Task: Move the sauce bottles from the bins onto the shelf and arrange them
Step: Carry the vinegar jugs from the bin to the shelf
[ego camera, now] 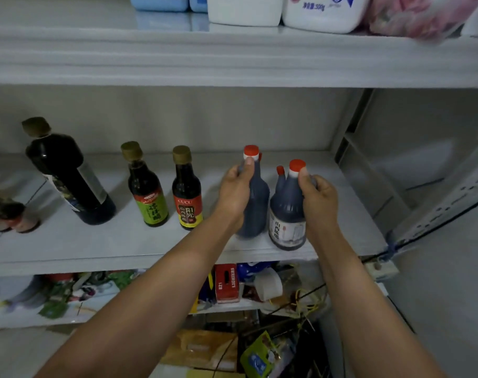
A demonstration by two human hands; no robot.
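Two dark sauce bottles with red caps stand side by side on the white middle shelf (123,244). My left hand (233,192) grips the neck of the left red-capped bottle (255,203), thumb just under its cap. My right hand (318,197) grips the neck of the right red-capped bottle (287,211), whose white label faces me. Left of them stand a bottle with a red and yellow label (187,186), a green-labelled bottle (146,184), a tall dark bottle (68,173) and small bottles (6,211) at the far left edge.
The upper shelf (232,58) holds white and blue containers (322,12) and a pink bag (412,15). Below, a cluttered shelf carries a red lighter box (227,282), packets and wires. A grey upright post (349,126) bounds the shelf on the right.
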